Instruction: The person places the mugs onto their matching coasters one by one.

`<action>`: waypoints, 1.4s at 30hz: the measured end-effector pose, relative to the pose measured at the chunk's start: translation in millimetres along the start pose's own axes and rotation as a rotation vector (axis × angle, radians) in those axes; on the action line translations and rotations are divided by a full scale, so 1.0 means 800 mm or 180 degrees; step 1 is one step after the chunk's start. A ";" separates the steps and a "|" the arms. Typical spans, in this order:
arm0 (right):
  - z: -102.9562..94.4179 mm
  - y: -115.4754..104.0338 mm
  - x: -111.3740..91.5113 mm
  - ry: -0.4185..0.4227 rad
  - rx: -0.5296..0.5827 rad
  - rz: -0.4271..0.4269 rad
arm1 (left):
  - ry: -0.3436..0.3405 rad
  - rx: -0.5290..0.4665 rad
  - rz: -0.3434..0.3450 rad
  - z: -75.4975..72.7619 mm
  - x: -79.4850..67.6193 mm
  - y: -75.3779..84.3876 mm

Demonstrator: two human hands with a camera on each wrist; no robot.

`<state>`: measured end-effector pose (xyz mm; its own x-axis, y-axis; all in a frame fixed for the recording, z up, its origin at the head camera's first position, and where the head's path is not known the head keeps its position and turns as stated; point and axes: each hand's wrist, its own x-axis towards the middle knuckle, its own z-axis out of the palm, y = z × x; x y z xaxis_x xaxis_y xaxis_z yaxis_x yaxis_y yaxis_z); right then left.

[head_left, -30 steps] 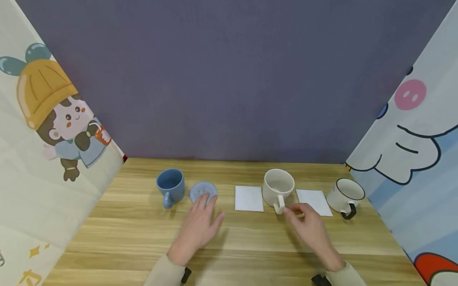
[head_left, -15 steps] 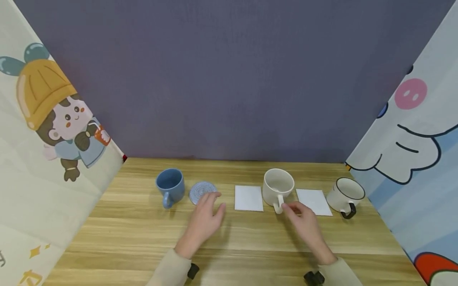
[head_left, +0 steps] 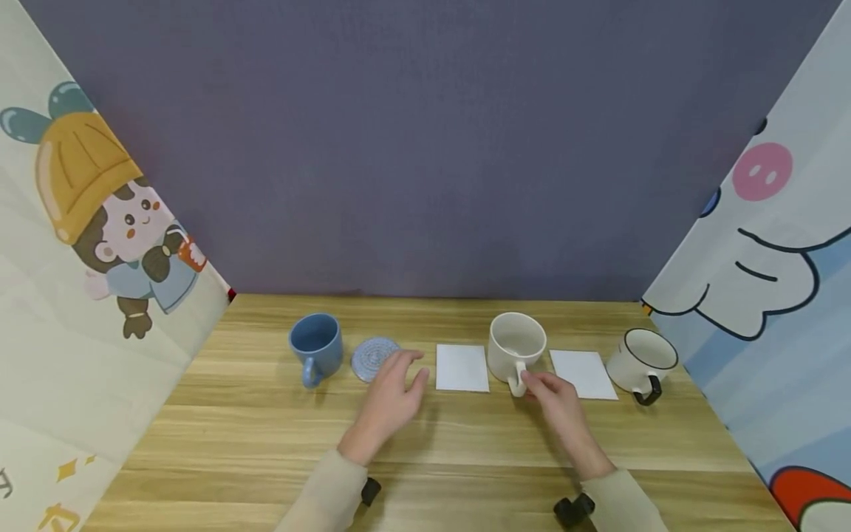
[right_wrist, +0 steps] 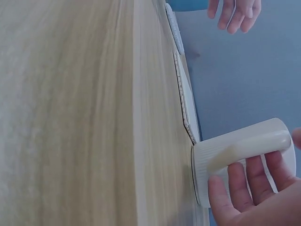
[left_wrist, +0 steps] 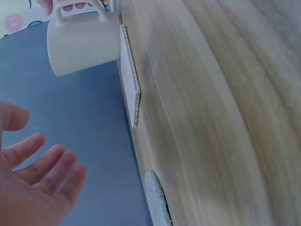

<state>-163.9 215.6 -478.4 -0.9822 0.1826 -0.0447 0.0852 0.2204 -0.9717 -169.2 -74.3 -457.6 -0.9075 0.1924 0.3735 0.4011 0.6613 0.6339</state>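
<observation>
My right hand [head_left: 560,408] holds the handle of a plain white mug [head_left: 510,355], thumb on the near side. Seen from the right wrist, its fingers [right_wrist: 256,181] reach in behind the mug handle [right_wrist: 258,146]. The mug stands upright between two white square coasters, the left one [head_left: 462,368] and the right one [head_left: 583,374]. My left hand [head_left: 391,395] hovers with relaxed fingers and nothing in it, overlapping the edge of a round blue-grey coaster [head_left: 372,356]. In the left wrist view that palm [left_wrist: 37,183] is raised off the table.
A blue mug [head_left: 318,346] stands left of the round coaster. At the right end is a white mug with a black rim and handle [head_left: 640,362]. A dark panel [head_left: 425,162] rises behind the wooden table [head_left: 465,458], with printed cloths on both sides.
My left hand has lifted off the round coaster and drifted right. My right hand has moved slightly left and closed in on the white mug's handle. The mugs and coasters stay put.
</observation>
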 end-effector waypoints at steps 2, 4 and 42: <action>0.002 0.000 0.001 -0.0020 0.0157 0.0037 | -0.0014 0.0022 0.0012 0.003 0.002 -0.002; 0.003 -0.002 0.001 -0.0035 0.0254 0.0051 | -0.0042 0.0057 0.0023 0.006 0.005 -0.003; 0.024 -0.005 0.021 -0.0205 0.0767 0.0203 | -0.0559 0.0461 -0.0019 0.038 0.053 -0.008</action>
<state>-183.6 199.4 -479.4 -0.9854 0.1256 -0.1148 0.1124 -0.0258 -0.9933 -213.9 -48.5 -466.8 -0.9226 0.3032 0.2384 0.3851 0.7575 0.5271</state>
